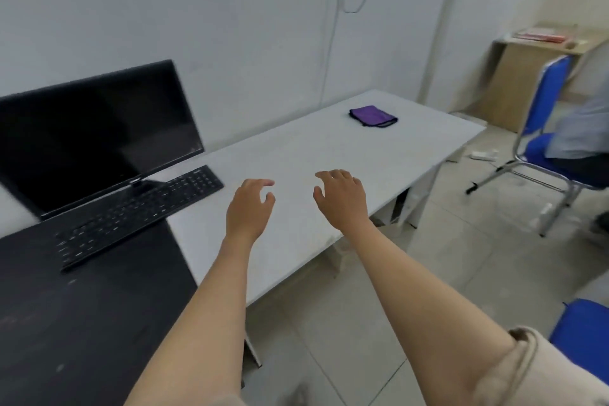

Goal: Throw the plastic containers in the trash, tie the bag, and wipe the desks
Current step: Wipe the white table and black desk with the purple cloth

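Dark bench: the black, scuffed bench top (82, 323) fills the left, butted against the pale one.
Monitor: a black flat screen (95, 135), switched off, stands at its back.
Keyboard: a black slim keyboard (138, 214) lies slantwise before the screen, its right end reaching over the pale bench.
My left grip: my left hand (248, 208) hangs over the pale bench, fingers loosely curled, holding nothing.
My right grip: my right hand (342, 198) hovers just beside it, fingers spread and bent, also holding nothing.
Pale bench: the white rectangular bench (379, 168) runs away to the right; its near edge meets tiled floor (445, 273).
Cloth: a purple folded cloth with dark edging (373, 116) lies near the far right end, long axis along the bench, well apart from my hands.
Room: white walls, a blue chair with metal legs (540, 128) with someone seated, a wooden cabinet (527, 76) in the corner.
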